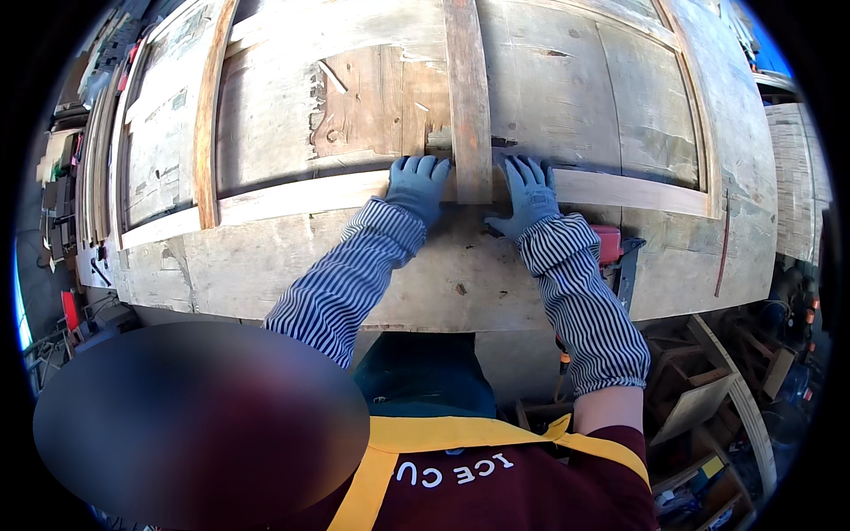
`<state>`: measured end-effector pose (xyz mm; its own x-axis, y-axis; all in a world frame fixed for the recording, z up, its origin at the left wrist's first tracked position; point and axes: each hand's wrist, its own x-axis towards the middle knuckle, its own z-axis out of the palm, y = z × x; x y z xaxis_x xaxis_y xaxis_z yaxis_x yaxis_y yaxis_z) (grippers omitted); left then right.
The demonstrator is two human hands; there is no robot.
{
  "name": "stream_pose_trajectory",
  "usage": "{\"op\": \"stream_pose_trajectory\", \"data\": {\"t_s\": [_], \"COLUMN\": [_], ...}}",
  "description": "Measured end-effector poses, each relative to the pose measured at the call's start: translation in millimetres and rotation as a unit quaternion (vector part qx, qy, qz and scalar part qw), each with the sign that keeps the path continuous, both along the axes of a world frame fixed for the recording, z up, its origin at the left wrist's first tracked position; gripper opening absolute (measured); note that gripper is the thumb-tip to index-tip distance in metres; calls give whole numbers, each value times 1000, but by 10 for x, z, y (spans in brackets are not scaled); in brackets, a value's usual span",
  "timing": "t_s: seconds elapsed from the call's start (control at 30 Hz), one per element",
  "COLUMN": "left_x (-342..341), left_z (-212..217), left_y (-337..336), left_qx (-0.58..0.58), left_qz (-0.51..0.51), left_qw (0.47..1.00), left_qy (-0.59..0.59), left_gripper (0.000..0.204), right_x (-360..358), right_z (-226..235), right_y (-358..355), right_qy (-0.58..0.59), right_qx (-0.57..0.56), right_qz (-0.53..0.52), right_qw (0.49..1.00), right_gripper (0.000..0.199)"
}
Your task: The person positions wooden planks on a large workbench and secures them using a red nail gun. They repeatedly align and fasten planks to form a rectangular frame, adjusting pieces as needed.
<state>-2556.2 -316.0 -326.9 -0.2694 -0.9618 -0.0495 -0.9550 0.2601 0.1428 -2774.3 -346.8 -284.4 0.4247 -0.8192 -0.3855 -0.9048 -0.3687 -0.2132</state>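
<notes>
A wooden frame of pale rails and crosspieces lies flat on a worn wooden worktable [398, 283]. My left hand [414, 188], in a blue-grey glove, grips the front rail [301, 196] just left of the middle crosspiece [469, 106]. Its fingers reach over the rail's far edge. On the other side of that crosspiece, my right hand [529, 196], gloved alike, holds the same rail, thumb on the near side and fingers over the top. Both hands sit close to the joint. Beside my right forearm lies a red and black tool [609, 248], partly hidden by the striped sleeve.
Another crosspiece [211, 124] crosses the frame at the left, and a side rail [695, 115] bounds it at the right. A loose wood sliver [333, 77] lies inside the frame. Stacked boards [97, 150] stand left of the table; wooden scraps [695, 407] lie below right.
</notes>
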Motion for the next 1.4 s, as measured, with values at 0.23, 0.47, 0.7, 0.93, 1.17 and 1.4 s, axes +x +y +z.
{"op": "stream_pose_trajectory", "data": {"t_s": [0.23, 0.47, 0.7, 0.93, 1.17, 1.4], "left_x": [-13, 26, -60, -69, -67, -73], "left_z": [-56, 37, 287, 265, 184, 135], "left_y": [12, 10, -44, -42, -5, 19], "left_qx": [-20, 44, 104, 57, 31, 16], "left_qz": [5, 7, 37, 25, -1, -13], "left_qw": [999, 999, 994, 998, 999, 1000], "left_qy": [28, 20, -11, -8, -15, -19], "left_gripper": [44, 75, 76, 78, 78, 79], "right_x": [308, -402, -592, -637, -635, -490], "right_z": [-37, -194, -284, -322, -331, -200], "right_y": [28, -220, -235, -243, -244, -189], "right_qy": [-54, -116, -139, -151, -151, -116], "right_qx": [-60, -128, -151, -138, -138, -125], "right_qz": [-37, -56, -64, -72, -71, -54], "right_qw": [996, 983, 977, 976, 976, 984], "right_gripper": [104, 95, 85, 83, 82, 79]}}
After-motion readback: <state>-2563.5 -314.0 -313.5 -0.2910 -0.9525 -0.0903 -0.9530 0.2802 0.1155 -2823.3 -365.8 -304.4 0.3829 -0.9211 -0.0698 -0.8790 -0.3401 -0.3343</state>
